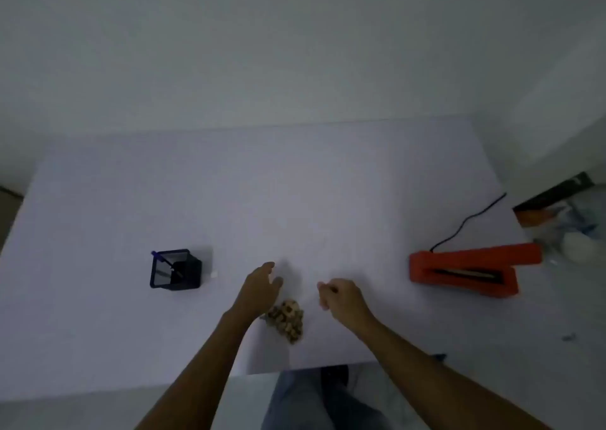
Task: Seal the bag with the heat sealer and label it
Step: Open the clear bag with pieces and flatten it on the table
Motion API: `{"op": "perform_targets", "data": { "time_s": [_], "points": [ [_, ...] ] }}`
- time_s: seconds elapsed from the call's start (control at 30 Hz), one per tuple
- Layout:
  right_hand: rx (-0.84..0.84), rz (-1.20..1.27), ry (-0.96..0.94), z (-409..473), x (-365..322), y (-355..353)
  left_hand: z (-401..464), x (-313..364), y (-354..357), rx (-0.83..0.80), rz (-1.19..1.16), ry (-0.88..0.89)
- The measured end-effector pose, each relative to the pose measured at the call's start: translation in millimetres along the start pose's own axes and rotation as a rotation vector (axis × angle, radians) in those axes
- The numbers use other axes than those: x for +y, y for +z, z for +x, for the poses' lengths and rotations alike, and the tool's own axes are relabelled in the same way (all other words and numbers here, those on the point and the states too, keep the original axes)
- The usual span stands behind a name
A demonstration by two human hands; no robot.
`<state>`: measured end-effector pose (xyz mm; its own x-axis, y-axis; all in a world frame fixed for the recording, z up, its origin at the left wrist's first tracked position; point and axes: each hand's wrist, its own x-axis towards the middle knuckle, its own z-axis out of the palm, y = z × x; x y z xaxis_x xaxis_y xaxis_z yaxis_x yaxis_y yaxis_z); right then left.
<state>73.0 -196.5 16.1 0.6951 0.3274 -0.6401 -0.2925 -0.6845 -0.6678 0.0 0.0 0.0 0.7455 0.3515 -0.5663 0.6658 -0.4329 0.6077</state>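
A clear plastic bag (287,320) with brown lumpy contents lies on the white table (295,183) near its front edge. Its film is hardly visible. My left hand (260,290) is at the bag's upper left, thumb and fingers curved round its top. My right hand (341,298) is at the upper right, its fingertips pinched together on the film. The orange heat sealer (465,272) sits to the right, apart from both hands, its black cord (465,223) trailing back. A small white piece (213,274), perhaps a label, lies by the pen holder.
A dark mesh pen holder (175,269) with a blue pen (160,257) stands at the left. Packaging and white items (564,226) crowd the right edge. A white wall rises behind the table. My legs show below the front edge.
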Motion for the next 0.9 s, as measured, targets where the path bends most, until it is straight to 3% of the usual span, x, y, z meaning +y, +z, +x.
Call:
{"op": "perform_targets", "data": {
  "time_s": [0.13, 0.33, 0.53, 0.77, 0.9],
  "points": [
    [-0.080, 0.014, 0.217, -6, 37, 24, 5, -18, 17, -0.107, 0.075, -0.044],
    [0.042, 0.210, 0.360, 5, 48, 48, 7, -24, 30, -0.112, 0.040, -0.089],
    [0.082, 0.189, 0.165, 4, 44, 50, 8, -32, 32, -0.086, 0.021, -0.017],
    [0.278, 0.199, -0.143, -6, 42, 26, -7, -23, 7, 0.071, -0.116, 0.324],
    [0.286, 0.185, -0.196, -2, 34, 21, -3, -25, 8, 0.033, -0.094, 0.364]
  ]
}}
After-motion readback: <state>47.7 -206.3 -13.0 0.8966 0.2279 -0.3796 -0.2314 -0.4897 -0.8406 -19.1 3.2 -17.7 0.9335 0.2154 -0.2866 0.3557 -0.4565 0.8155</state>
